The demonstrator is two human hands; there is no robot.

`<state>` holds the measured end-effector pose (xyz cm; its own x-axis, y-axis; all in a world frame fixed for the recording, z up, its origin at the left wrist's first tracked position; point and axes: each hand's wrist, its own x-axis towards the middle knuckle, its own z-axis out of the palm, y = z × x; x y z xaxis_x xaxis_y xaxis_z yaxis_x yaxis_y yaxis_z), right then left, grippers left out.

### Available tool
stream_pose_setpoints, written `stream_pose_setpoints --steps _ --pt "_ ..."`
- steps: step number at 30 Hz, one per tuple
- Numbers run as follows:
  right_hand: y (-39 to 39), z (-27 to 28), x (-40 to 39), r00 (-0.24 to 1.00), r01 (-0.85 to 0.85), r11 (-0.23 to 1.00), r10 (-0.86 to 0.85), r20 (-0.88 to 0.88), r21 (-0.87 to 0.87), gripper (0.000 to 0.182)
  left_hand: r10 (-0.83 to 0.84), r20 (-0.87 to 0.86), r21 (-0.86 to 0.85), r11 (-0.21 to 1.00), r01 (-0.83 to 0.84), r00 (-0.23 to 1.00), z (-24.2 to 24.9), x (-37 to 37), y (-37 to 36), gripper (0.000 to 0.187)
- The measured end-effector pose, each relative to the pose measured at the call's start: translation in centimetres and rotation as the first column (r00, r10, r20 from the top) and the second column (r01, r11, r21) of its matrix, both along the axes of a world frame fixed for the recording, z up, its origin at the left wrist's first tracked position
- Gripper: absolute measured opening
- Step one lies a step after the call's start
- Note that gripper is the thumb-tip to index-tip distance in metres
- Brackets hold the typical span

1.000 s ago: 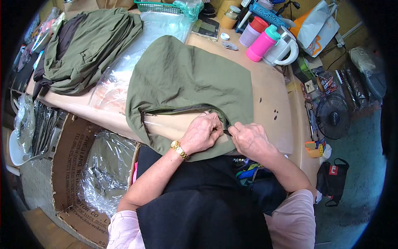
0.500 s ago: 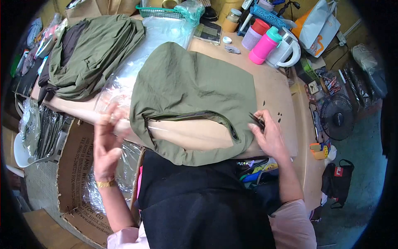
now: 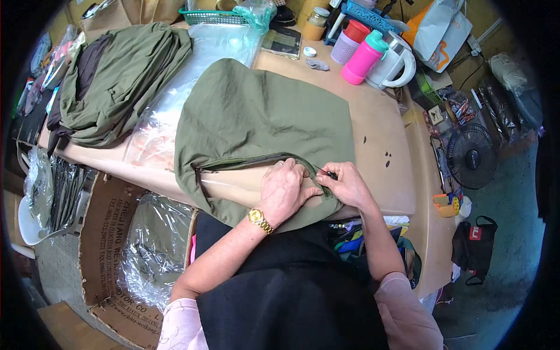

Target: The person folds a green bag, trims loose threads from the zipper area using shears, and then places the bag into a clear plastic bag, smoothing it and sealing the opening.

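Note:
An olive green fabric piece [image 3: 262, 116] lies on the tan table, with a long curved opening edged by a dark zipper strip near its front. My left hand [image 3: 286, 189] lies over the opening, its fingers bent onto the strip at the right part of the curve. Just right of it, my right hand [image 3: 345, 185] pinches around a small dark tool, mostly hidden in the fingers, at the right end of the opening. Both hands touch the fabric and are close together.
Folded green garments [image 3: 125, 81] and clear plastic sheets [image 3: 175, 99] occupy the table's left. A pink bottle [image 3: 361, 61], a jug [image 3: 394, 64] and a teal basket [image 3: 216, 17] stand at the back. A cardboard box [image 3: 108, 233] is at lower left, a fan [image 3: 471, 156] at right.
My left hand has moved right from beyond the fabric's left edge onto the opening. My right hand has moved left to the zipper strip with the dark tool. The view has shifted slightly.

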<state>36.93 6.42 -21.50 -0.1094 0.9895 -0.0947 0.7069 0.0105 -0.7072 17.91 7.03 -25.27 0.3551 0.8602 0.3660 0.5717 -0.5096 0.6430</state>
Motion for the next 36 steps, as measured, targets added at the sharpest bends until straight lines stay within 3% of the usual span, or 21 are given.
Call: stream_pose_setpoints --steps 2,6,8,11,13,14,16,20,21,23,24,25,27,29,30,33,34,36 --pt "0.3 -0.4 0.5 0.992 -0.032 0.992 0.017 -0.125 -0.123 0.021 -0.051 0.045 0.0 0.999 0.051 0.998 -1.1 0.6 0.6 0.024" --pt "0.6 -0.7 1.4 0.983 -0.059 0.993 0.04 -0.177 -0.102 0.017 -0.089 0.195 -0.053 0.993 0.101 0.977 -1.0 -0.4 0.6 0.016" --pt "0.6 -1.1 1.6 0.959 -0.038 0.991 0.001 -0.283 -0.128 0.019 -0.09 0.254 -0.09 0.989 0.116 0.963 -0.6 -1.4 0.4 0.015" --pt "0.7 -0.9 1.8 0.96 -0.044 0.986 -0.002 -0.281 -0.16 0.019 -0.093 0.365 -0.172 0.971 0.165 0.926 -0.1 -4.0 -0.4 0.014" --pt "0.8 -1.1 2.1 0.957 -0.058 0.987 0.012 -0.289 -0.151 0.02 -0.128 0.65 -0.349 0.825 0.444 0.749 1.0 -6.5 -1.4 0.018" --pt "0.8 -1.2 2.2 0.953 -0.07 0.987 0.024 -0.301 -0.143 0.02 -0.13 0.649 -0.35 0.823 0.446 0.75 1.2 -7.7 -1.9 0.018" --pt "0.8 -1.2 2.4 0.956 -0.08 0.986 0.035 -0.292 -0.146 0.02 -0.065 0.845 -0.279 0.793 0.542 0.531 1.5 -9.6 -2.7 0.021" --pt "0.2 -0.4 1.6 0.976 -0.063 0.99 0.035 -0.213 -0.126 0.018 -0.233 0.828 -0.204 0.723 0.66 0.51 1.7 -9.7 -2.6 0.017" --pt "-0.1 -0.4 1.3 0.976 -0.071 0.99 0.044 -0.214 -0.123 0.018 -0.181 0.798 -0.279 0.734 0.619 0.575 0.6 -8.5 -2.5 0.015" --pt "-0.7 -0.4 0.8 0.969 -0.078 0.997 0.07 -0.236 -0.025 0.016 0.163 0.638 -0.526 0.806 0.271 0.753 1.5 -4.9 -3.0 0.01" --pt "-1.0 0.0 0.5 0.97 -0.104 0.994 0.098 -0.223 -0.016 0.016 0.167 0.639 -0.527 0.807 0.268 0.751 1.6 -3.2 -2.8 0.01" --pt "-1.1 -0.2 0.3 0.97 -0.106 0.994 0.1 -0.221 -0.016 0.016 0.187 0.699 -0.463 0.853 0.239 0.69 1.4 -1.4 -2.1 0.01" --pt "-1.3 -0.6 -0.1 0.894 -0.128 0.992 0.116 -0.434 0.002 0.018 0.195 0.76 -0.397 0.895 0.205 0.62 0.4 -0.4 -1.1 0.014" --pt "-1.3 -0.5 -0.1 0.881 -0.146 0.989 0.129 -0.456 -0.003 0.02 -0.003 0.655 -0.286 0.925 0.25 0.756 -0.7 -0.3 -0.6 0.017" --pt "-1.3 -0.3 -0.1 0.857 -0.147 0.985 0.083 -0.509 -0.087 0.02 -0.018 0.571 -0.329 0.911 0.249 0.821 -0.6 -0.8 -0.5 0.014" --pt "-1.4 -0.7 0.5 0.81 -0.148 0.968 -0.001 -0.586 -0.205 0.021 0.104 0.647 -0.456 0.846 0.274 0.755 -1.0 -1.5 -0.4 0.01" --pt "-1.4 -0.9 0.8 0.787 -0.142 0.961 -0.036 -0.616 -0.238 0.022 0.0 0.526 -0.271 0.948 0.168 0.85 -0.7 -2.2 -0.5 0.008" --pt "-1.4 -0.6 0.9 0.796 -0.132 0.957 -0.053 -0.603 -0.259 0.023 -0.008 0.506 -0.225 0.964 0.141 0.863 -0.7 -2.8 -0.7 0.01"
